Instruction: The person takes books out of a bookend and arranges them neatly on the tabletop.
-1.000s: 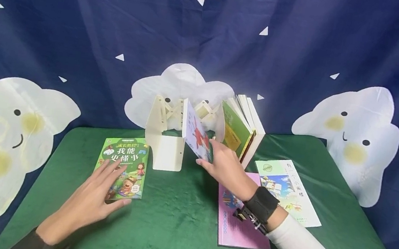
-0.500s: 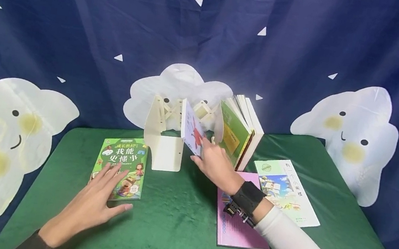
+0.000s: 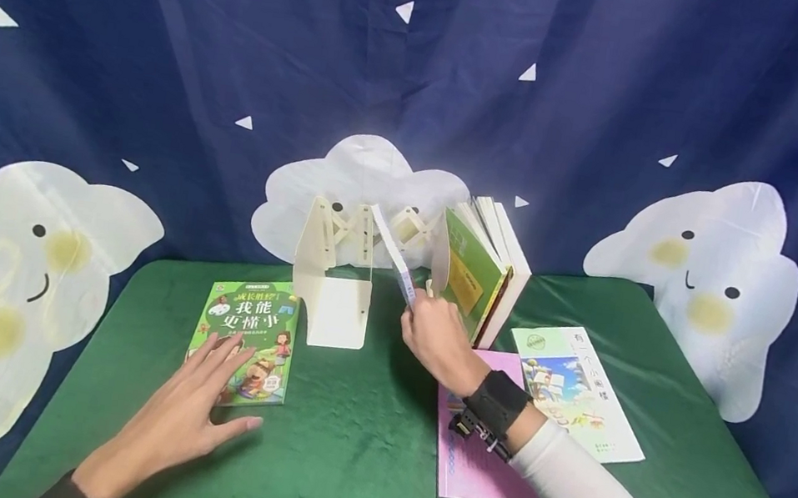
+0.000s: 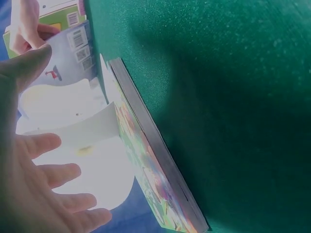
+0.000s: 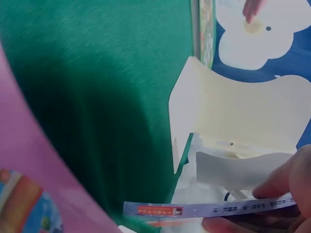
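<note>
My right hand grips a thin book with a lavender spine, upright over the cream expandable book rack. In the right wrist view, thumb and fingers pinch this book's spine from both sides. Its back cover with barcodes shows in the left wrist view. My left hand hovers with fingers spread at the lower part of a green children's book lying flat left of the rack. The left wrist view shows that hand apart from the book.
Several books, a green one and a white one among them, stand leaning at the rack's right side. A pink book and a white-and-green book lie flat on the green cloth. A navy curtain hangs behind.
The held book has turned: its front cover faced me before, and now mainly its spine shows. My right hand shifted slightly left along with it. The left hand stays nearly still.
</note>
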Available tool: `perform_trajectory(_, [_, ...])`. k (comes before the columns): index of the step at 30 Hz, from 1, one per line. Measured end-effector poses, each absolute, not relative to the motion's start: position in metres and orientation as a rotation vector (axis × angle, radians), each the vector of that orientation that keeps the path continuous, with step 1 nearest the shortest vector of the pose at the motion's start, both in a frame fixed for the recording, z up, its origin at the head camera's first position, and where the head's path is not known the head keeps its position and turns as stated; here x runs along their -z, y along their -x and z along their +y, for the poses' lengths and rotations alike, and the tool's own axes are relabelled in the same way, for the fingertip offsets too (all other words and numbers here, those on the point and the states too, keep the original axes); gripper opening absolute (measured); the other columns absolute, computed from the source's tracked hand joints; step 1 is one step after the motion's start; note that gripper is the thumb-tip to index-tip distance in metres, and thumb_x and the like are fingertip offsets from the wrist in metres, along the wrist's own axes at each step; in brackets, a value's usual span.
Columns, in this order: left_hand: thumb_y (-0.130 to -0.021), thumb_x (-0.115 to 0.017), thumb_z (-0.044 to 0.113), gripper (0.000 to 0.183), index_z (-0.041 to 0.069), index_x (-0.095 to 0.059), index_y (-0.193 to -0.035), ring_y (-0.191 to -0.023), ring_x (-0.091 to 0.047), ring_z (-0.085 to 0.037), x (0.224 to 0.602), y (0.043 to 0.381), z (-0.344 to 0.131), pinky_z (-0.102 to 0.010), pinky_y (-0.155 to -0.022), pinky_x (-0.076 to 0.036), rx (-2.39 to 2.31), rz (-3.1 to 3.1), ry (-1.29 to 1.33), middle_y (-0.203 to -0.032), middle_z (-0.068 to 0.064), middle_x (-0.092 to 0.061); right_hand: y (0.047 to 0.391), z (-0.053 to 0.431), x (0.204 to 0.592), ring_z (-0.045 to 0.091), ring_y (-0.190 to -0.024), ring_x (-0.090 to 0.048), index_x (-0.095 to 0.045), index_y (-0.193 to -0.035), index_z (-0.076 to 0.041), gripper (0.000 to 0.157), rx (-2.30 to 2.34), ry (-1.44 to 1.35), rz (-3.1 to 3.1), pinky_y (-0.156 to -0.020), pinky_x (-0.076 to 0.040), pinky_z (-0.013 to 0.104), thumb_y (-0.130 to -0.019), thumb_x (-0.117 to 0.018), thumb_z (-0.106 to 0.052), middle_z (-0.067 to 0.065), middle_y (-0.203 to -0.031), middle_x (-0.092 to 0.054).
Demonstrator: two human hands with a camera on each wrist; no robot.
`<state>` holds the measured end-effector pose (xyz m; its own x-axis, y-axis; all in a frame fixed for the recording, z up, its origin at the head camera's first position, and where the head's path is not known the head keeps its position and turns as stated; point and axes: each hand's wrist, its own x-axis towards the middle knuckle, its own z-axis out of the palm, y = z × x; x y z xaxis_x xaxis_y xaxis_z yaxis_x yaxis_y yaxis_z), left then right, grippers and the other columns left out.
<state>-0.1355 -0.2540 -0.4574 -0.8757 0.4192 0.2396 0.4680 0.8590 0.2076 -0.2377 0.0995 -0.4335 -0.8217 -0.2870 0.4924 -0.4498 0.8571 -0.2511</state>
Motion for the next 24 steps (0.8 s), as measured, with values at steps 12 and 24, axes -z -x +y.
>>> perform_trajectory(12, [-0.077,-0.060,0.071,0.087,0.019,-0.039,-0.144,-0.140,-0.016,-0.033,0.463,0.133,-0.252,-0.068,-0.097,-0.030,0.419,-2.836,0.678,-0.150,-0.012,-0.033,0.237,0.119,0.442,0.033,-0.055,-0.061,-0.046,-0.086,0.000,0.012,-0.485,-0.447,-2.569,-0.040,-0.049,0.041,-0.090,-0.054,-0.009,0.014,-0.070,-0.059])
perform_trajectory(24, [-0.079,-0.057,0.072,0.084,0.024,-0.035,-0.145,-0.139,-0.019,-0.034,0.460,0.139,-0.249,-0.066,-0.098,-0.030,0.414,-2.834,0.695,-0.149,-0.010,-0.035,0.225,0.150,0.429,0.033,-0.071,-0.064,-0.046,-0.105,0.003,0.019,-0.547,-0.595,-2.487,-0.054,-0.053,0.044,-0.093,-0.050,-0.010,0.017,-0.083,-0.061])
